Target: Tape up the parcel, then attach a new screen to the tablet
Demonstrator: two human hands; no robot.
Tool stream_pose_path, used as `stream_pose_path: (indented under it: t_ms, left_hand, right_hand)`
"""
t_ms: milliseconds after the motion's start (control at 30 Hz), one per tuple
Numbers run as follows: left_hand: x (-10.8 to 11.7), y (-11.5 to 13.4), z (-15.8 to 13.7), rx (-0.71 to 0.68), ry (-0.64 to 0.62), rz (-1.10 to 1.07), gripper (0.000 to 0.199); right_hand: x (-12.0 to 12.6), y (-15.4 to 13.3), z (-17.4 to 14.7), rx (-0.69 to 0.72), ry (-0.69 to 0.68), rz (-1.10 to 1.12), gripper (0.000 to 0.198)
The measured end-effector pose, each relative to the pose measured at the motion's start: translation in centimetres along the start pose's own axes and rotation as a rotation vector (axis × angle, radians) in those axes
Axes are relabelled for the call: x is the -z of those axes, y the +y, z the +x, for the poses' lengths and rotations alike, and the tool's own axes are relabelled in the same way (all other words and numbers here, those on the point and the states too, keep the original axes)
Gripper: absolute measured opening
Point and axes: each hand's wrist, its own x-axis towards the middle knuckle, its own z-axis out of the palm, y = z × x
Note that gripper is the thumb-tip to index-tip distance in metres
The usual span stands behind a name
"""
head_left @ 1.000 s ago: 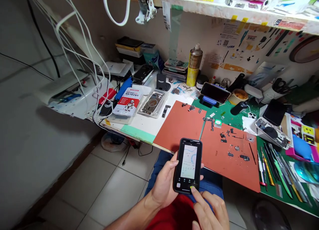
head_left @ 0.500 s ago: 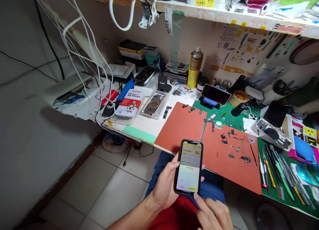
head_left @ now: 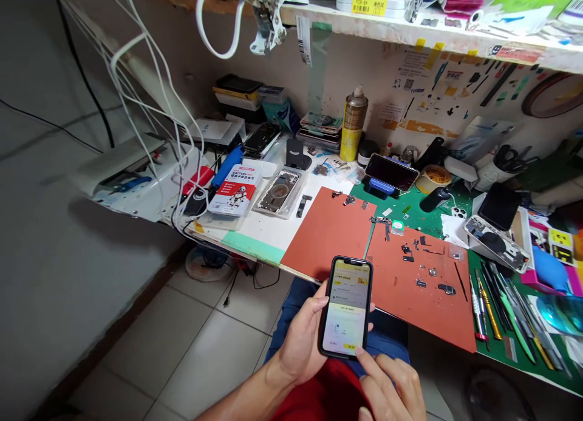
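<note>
L hand (head_left: pixel 298 336) wraps the smartphone (head_left: pixel 346 308), thumb at the edge so the scrn's clear; R hand (head_left: pixel 389 375) grips nothing, index out by the yellow btn (head_left: pixel 349 347).

- A small workshop, apparently for phone repair, with a desk (head_left: pixel 268 228) pushed against the wall.
- Tiny phone parts (head_left: pixel 407 259) lie scattered over orange-red mats (head_left: pixel 319 239).
- Screwdrivers (head_left: pixel 479 308) and other slim tools sit in a row at the right.
- Opened phone housings (head_left: pixel 496 243) are on both sides, one in a clear tray.
- A box printed "BATTERY" (head_left: pixel 234 190).
- A spray can (head_left: pixel 354 123) stands below a cluttered shelf (head_left: pixel 392 35).
</note>
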Motion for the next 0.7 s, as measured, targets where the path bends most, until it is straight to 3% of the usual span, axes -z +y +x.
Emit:
stream_pose_path:
  t_ms: [200,300,367,433,500,600,700]
  left_hand:
    - [-0.1,0.0,0.2,0.012,0.005,0.024,0.059]
    - [0.0,-0.3,0.2,0.018,-0.015,-0.011,0.056]
    - [0.0,-0.4,0.2,0.021,-0.03,-0.035,0.056]
    - [-0.2,-0.3,0.2,0.018,-0.032,-0.042,0.056]
    - [-0.6,-0.2,0.2,0.024,-0.027,-0.037,0.056]
    - [-1.4,-0.5,0.0,0.114,-0.008,-0.024,0.053]
    - [-0.6,-2.2,-1.0,0.265,-0.033,0.02,0.049]
  right_hand:
    - [-0.8,-0.5,0.8,0.007,0.05,0.073,0.04]
    - [-0.9,-0.8,0.8,-0.037,0.008,0.092,0.035]
    - [-0.6,-1.0,0.5,-0.035,-0.023,0.075,0.039]
    - [-0.3,-1.0,0.1,-0.093,0.045,0.077,0.042]
    - [-0.1,-1.2,-0.3,-0.299,0.163,0.132,0.032]
    - [-0.1,-2.2,-1.1,-0.831,0.277,0.38,0.019]
    - [-0.3,-3.9,-2.1,-1.253,0.332,0.924,0.044]
